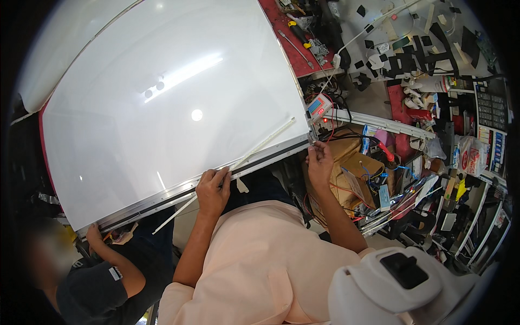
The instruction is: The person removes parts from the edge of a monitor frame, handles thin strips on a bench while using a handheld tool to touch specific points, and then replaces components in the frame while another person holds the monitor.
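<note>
Red-topped bench (295, 51) under a large white panel (162, 108); screwdrivers (299, 31) and small tools lying on the bare red corner.

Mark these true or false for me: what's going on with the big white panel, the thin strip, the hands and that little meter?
1. The left hand presses on a thin white strip at the edge of the white panel. True.
2. The right hand holds a screwdriver. False: it rests at the panel's corner, by the wires.
3. Another person's hand touches the panel's far corner. True.
4. The small meter lies on top of the panel. False: it sits beside it.
</note>
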A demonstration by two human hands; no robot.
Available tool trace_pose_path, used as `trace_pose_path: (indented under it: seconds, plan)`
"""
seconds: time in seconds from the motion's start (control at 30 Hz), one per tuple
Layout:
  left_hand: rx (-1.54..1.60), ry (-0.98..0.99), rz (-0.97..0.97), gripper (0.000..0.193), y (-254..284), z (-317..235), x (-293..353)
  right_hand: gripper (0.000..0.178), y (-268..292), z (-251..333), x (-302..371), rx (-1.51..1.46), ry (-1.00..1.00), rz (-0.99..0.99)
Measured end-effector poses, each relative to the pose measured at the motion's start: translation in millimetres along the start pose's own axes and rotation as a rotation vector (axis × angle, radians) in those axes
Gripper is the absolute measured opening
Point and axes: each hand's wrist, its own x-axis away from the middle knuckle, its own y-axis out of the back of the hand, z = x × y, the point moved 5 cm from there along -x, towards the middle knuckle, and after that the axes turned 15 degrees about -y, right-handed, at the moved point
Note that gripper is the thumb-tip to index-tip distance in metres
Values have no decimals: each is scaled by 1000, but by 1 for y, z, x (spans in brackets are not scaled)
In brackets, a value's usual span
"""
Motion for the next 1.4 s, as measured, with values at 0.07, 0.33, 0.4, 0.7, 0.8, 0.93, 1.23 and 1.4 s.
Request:
trace_pose_path:
  seconds: [0.07, 0.33, 0.4, 0.7, 0.8, 0.93, 1.23, 1.4]
  plan:
    - [-1, 1, 3, 15, 0, 0, 0, 22, 0, 0, 0, -5, -8, 1]
    - [-10, -7, -14, 15, -2, 2, 2, 23, 0, -1, -1, 6, -8, -5]
    - [-12, -6, -14, 15, -1, 2, 2, 23, 1, 0, 0, 6, -11, -6]
    - [-51, -28, -22, 15, -3, -1, 1, 23, 4, -2, -2, 3, -1, -2]
    - [-70, -11, -31, 15, -3, -3, 2, 24, 3, -2, -2, -7, 4, 2]
    - [-172, -109, -13, 14, -2, -4, 0, 23, 3, -3, -1, -30, 4, 19]
    - [-38, -88, -22, 17, -9, 12, 5, 23, 0, -1, 15, -8, 9, -33]
    - [6, -177, -21, 19, -5, 16, 0, 23, -4, 5, 39, 86, -58, -56]
